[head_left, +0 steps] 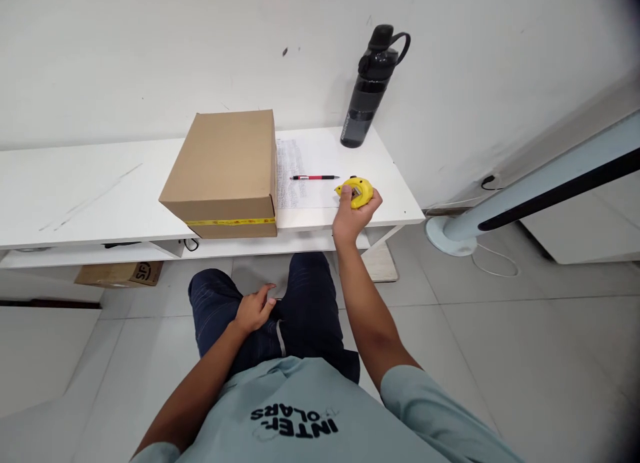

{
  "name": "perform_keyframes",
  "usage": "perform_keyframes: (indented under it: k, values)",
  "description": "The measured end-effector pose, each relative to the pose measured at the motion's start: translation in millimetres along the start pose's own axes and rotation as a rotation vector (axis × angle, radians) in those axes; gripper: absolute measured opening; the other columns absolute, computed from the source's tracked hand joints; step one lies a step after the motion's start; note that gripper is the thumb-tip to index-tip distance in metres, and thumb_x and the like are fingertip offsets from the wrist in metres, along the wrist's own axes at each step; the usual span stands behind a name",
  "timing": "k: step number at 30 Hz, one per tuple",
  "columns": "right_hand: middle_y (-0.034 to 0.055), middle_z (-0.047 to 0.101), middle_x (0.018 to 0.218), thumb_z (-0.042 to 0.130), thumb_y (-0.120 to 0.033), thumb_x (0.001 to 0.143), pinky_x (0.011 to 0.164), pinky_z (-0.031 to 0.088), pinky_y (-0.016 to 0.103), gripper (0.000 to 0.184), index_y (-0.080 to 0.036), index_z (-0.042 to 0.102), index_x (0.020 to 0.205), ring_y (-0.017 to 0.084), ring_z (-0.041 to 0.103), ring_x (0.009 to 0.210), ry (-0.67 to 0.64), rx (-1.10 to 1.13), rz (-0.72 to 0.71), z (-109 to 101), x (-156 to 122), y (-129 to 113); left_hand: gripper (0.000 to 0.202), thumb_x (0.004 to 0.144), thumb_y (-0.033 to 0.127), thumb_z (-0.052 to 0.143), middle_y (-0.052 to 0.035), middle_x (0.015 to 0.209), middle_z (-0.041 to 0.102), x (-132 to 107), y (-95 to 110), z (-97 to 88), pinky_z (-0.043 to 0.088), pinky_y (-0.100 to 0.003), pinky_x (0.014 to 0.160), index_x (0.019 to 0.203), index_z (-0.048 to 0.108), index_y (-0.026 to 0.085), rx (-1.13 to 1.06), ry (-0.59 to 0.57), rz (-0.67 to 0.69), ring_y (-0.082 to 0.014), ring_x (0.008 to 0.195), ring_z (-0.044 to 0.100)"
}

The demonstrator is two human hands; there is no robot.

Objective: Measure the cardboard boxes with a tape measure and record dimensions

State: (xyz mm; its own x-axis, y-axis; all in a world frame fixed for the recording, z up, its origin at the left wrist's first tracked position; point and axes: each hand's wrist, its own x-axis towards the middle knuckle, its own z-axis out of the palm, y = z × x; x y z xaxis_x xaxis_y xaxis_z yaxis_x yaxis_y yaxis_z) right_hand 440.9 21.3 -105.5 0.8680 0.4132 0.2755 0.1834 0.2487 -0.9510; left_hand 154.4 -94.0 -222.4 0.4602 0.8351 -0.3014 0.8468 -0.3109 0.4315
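My right hand [353, 219] is closed around a yellow tape measure [357, 191] at the front right of a white table [90, 196]. A brown cardboard box [225, 173] stands in the table's middle, with a yellow strip of tape along the bottom of its front face [230, 221]. A red and black pen [315, 177] lies on a printed sheet of paper [291, 173] between the box and the tape measure. My left hand [255, 309] rests on my thigh with fingers loosely curled, holding nothing that I can see.
A black water bottle [373, 86] stands at the back right of the table against the white wall. A flattened cardboard box [120, 273] lies on the floor under the table. A white pole on a round base [450, 236] slants at the right.
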Motion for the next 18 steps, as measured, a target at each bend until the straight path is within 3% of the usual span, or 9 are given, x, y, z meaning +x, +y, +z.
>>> perform_keyframes:
  k: [9,14,18]
  values:
    - [0.0101,0.062,0.117,0.067,-0.053,0.084,0.095,0.058,0.042,0.054,-0.020,0.047,0.121,0.023,0.068,0.106,0.017,0.001,0.050,1.5,1.0,-1.8,0.051,0.106,0.042,0.021,-0.0039,0.080,0.068,16.7,-1.8,4.3,0.049,-0.032,0.081,0.141,0.048,0.017,-0.081,0.118,-0.036,-0.0224,0.083,0.070]
    - [0.0098,0.063,0.116,0.067,-0.056,0.083,0.093,0.058,0.041,0.055,-0.021,0.047,0.121,0.023,0.068,0.104,0.009,-0.010,0.073,-0.3,0.7,-0.6,0.046,0.107,0.042,0.023,-0.0081,0.100,0.075,35.9,15.5,11.2,0.051,-0.034,0.086,0.131,0.055,0.020,-0.073,0.119,-0.063,-0.0242,0.096,0.072]
    - [0.0077,0.065,0.110,0.071,-0.056,0.079,0.092,0.058,0.041,0.058,-0.021,0.048,0.119,0.021,0.069,0.096,-0.009,0.012,0.143,0.6,-1.1,-2.4,0.036,0.104,0.040,0.038,-0.0077,0.104,0.077,39.6,35.1,3.4,0.054,-0.033,0.082,0.119,0.064,0.021,-0.054,0.079,0.037,-0.0233,0.093,0.074]
